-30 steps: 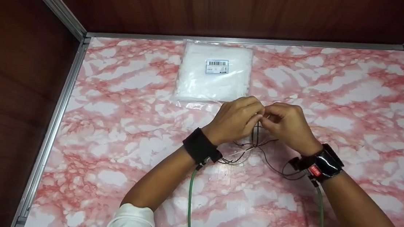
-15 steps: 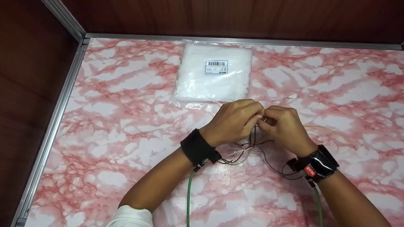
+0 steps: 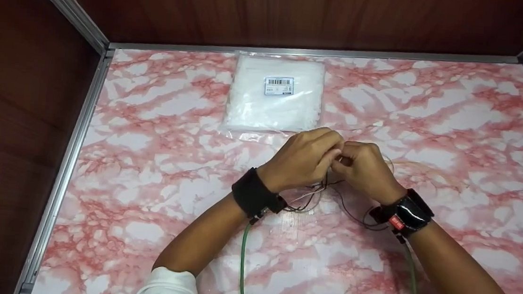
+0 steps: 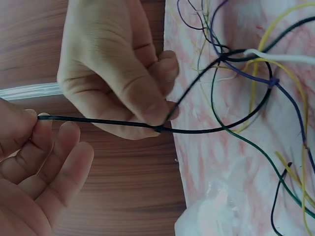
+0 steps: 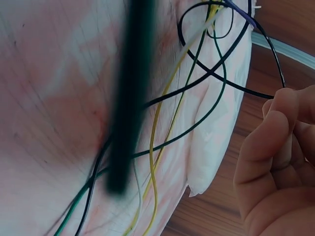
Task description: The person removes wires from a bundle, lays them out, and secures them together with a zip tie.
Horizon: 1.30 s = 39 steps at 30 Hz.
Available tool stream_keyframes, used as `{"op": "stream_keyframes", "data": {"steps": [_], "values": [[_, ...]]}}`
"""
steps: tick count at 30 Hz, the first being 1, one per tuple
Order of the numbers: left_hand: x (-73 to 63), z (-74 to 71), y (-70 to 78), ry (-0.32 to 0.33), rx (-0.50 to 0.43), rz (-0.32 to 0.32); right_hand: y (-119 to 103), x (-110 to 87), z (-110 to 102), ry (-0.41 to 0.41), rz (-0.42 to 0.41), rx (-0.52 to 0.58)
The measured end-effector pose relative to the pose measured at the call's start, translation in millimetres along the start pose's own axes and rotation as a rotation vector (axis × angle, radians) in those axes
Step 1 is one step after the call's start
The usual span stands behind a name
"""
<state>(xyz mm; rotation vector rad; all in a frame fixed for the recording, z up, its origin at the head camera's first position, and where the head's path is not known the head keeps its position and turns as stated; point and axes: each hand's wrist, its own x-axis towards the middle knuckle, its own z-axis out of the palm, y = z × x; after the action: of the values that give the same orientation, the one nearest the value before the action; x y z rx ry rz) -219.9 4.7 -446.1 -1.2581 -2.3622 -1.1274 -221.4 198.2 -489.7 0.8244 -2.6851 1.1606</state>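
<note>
In the head view my left hand (image 3: 305,155) and right hand (image 3: 364,168) meet over the table, fingertips close together. The left wrist view shows my left hand (image 4: 42,179) pinching the end of a black wire (image 4: 93,120) between thumb and finger. There my right hand (image 4: 110,69) pinches the same wire where a loop crosses itself. Seen from the right wrist, my right hand (image 5: 280,162) holds the black wire (image 5: 246,91) at its fingertips. A purple wire (image 4: 251,76) is knotted around the loop, and yellow, green and white wires tangle beside it.
A clear plastic bag (image 3: 274,110) of white contents with a barcode label lies behind the hands. Loose wires (image 3: 311,203) trail under both wrists. Dark wood panels (image 3: 301,13) border the marbled table (image 3: 138,259). A blurred dark strand (image 5: 130,98) crosses the right wrist view.
My right hand has shifted slightly left and toward the person, closing in on the left hand. The wires below the hands show less length. The left hand has barely moved.
</note>
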Motion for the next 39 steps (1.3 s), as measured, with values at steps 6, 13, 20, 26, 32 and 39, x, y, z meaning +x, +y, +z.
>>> {"op": "stream_keyframes", "data": {"steps": [6,13,20,26,32,39], "values": [[2.7,-3.5,5.3,0.026,-0.035,0.038,4.6,-1.5,4.9,-0.010,-0.022,-0.006],[5.3,-7.3,11.5,0.037,-0.050,0.057,6.4,-3.3,7.3,-0.032,-0.025,-0.006],[7.4,-11.9,17.3,0.061,-0.060,0.068,8.2,-4.8,10.3,-0.032,-0.041,-0.014],[8.4,-15.3,21.1,0.086,-0.078,0.087,9.6,-6.5,13.1,-0.030,-0.054,-0.012],[9.7,-19.8,24.8,0.125,-0.102,0.106,11.5,-7.0,16.0,-0.037,-0.062,-0.015],[9.3,-20.2,24.0,0.167,-0.141,0.104,13.2,-7.8,20.4,-0.018,-0.111,-0.050]]}}
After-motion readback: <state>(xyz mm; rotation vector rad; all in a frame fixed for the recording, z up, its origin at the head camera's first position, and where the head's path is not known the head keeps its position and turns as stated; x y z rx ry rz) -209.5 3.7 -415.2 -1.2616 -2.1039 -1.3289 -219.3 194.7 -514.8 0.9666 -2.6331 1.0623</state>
